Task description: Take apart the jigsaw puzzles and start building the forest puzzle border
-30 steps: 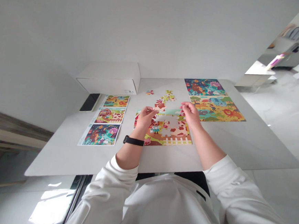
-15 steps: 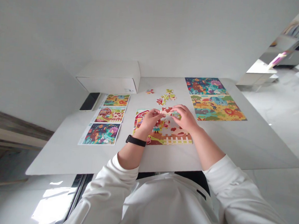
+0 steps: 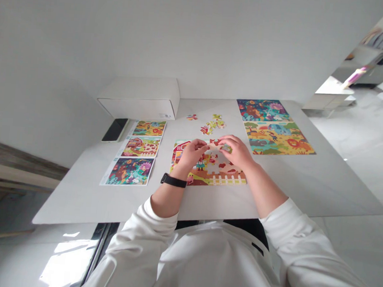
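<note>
A farm jigsaw puzzle [image 3: 224,171] with a barn, a cow-patterned middle and a white fence lies partly assembled before me. Over its upper part my right hand [image 3: 237,152] is closed, fingertips on a pale puzzle piece with brown patches [image 3: 215,142]. My left hand [image 3: 194,153], a black band on its wrist, is at that piece's left side with thumb and forefinger pinched together. Whatever may be between those left fingers is too small to make out. Both hands hide part of the picture. Several loose puzzle pieces [image 3: 220,124] lie beyond the hands, with another small piece group [image 3: 192,117] farther left.
To the left lies a sheet with three small pictures [image 3: 134,146], a dark phone [image 3: 114,130] beyond it. A white box [image 3: 138,106] stands against the wall. Two finished picture puzzles [image 3: 278,138] lie at the right of the white table [image 3: 327,189].
My left fingers have drawn slightly back to the left from the brown-patched piece. The right hand has barely shifted, and the loose pieces stay where they were.
</note>
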Demonstrator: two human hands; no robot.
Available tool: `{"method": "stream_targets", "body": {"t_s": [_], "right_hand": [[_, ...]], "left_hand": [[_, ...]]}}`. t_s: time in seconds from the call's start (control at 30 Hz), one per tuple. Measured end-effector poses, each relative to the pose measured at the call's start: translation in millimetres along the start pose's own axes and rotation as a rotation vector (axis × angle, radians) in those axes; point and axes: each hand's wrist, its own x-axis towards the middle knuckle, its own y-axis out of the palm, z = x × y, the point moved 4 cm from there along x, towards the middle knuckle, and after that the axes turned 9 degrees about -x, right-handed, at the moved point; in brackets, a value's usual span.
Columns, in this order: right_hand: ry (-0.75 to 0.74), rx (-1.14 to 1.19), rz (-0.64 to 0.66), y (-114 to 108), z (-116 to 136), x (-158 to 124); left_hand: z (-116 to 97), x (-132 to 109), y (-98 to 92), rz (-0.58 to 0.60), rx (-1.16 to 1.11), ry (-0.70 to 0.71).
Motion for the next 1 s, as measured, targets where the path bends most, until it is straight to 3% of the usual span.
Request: {"method": "stream_targets", "body": {"t_s": [0.17, 0.37, 0.7, 0.87, 1.0], "right_hand": [[0.048, -0.026, 0.054, 9.4, -7.8, -1.7], [0.076, -0.07, 0.13, 25.4, -13.7, -1.7], [0.1, -0.106, 0.156, 19.6, -22.3, -2.4], [0.143, -0.083, 0.137, 4.8, -29.8, -4.7], [0.092, -0.045, 0.209, -7.0, -28.5, -11.9]], "left_hand": [[-9.9, -0.7, -7.7, -0.097, 0.481, 0.223], [-9.6, -7.5, 1.6, 0.043, 0.796, 0.318], [-5.1, -7.9, 6.8, 0.16, 0.87, 0.362], [1.1, -4.1, 4.7, 0.171, 0.835, 0.376], [4.2, -3.0, 3.5, 0.172, 0.814, 0.385]]}}
